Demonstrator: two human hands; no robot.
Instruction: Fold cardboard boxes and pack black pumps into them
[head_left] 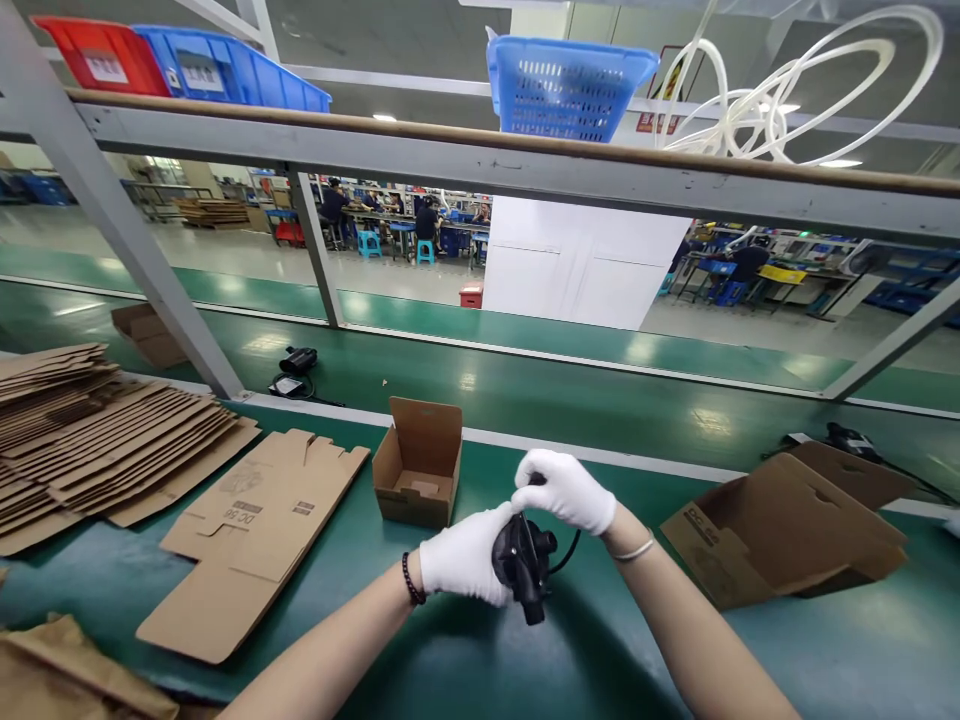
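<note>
In the middle of the head view, a small black air pump point(523, 565) with stubby round nozzles is held above the green bench. My left hand point(466, 562), in a white glove, is closed around the pump's left side. My right hand point(566, 490), gloved too, is closed just above it, with a dark piece partly showing between the curled fingers. From the pump a black cord point(568, 556) loops up toward the right hand. Behind my left hand stands an open brown carton point(417, 480) with its lid flap raised.
Flat cartons point(259, 530) lie at left beside a fanned cardboard stack point(127, 430). Another open carton point(780, 530) stands at right. A black device point(298, 362) rests on the green conveyor point(525, 365) beyond. Overhead, a shelf point(420, 145) carries a blue basket point(566, 88) and coiled tubing.
</note>
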